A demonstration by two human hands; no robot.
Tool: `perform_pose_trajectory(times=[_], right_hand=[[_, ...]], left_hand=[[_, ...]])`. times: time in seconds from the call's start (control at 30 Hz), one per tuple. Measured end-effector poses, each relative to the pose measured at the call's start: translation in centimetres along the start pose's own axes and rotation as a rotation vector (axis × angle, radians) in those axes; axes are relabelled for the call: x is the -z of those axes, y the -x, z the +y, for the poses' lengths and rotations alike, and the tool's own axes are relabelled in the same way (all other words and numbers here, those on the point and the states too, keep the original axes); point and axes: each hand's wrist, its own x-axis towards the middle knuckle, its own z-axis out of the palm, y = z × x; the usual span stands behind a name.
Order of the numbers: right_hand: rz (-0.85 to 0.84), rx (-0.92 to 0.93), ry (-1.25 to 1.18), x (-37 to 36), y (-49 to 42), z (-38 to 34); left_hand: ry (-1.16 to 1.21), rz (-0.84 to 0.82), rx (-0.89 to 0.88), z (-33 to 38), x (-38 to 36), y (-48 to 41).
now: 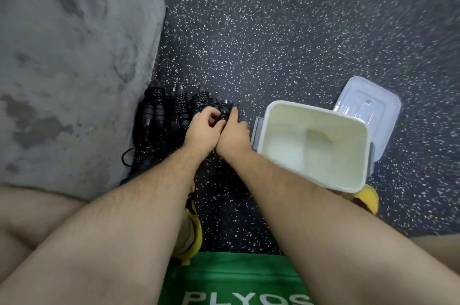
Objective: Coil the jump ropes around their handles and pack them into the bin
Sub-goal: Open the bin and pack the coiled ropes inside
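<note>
My left hand (202,128) and right hand (234,134), wrists touching, both curl round one coiled black jump rope (224,112) on the speckled floor (273,43). More coiled ropes (179,105) lie left; the white bin (286,125) stands just right.

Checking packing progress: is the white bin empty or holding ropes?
Empty: the white plastic bin shows only its bare pale floor inside.

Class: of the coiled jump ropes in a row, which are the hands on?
The rightmost jump rope, nearest the bin; the left hand and right hand hold it, the other ropes lie further left.
</note>
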Motion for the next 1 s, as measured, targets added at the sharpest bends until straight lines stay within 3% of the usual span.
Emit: perform_pose_trajectory(times=[0.07,0.13,0.27,0.53,0.73,1.0], right_hand=[[0.061,0.109,-0.010,2.2,1.2,-0.3],[0.111,0.195,-0.039,4.7,2.1,-0.1],[0.177,0.274,-0.098,9.7,3.5,2.3],[0.290,0.091,-0.120,13.6,3.9,11.2],[0.192,-0.044,-0.212,11.3,1.1,15.0],[-0.011,-0.125,-0.180,6.8,-4.5,15.3]], left_hand=[[0.067,0.022,-0.062,1.9,1.6,0.7],[0.075,-0.064,-0.158,4.0,2.8,1.7],[-0.059,-0.203,-0.346,8.1,3.2,2.6],[-0.462,-0.272,-0.622,13.0,-4.5,4.0],[-0.826,-0.340,-0.742,11.6,-7.9,2.6],[-1.145,-0.410,-0.695,8.9,-8.1,-0.2]])
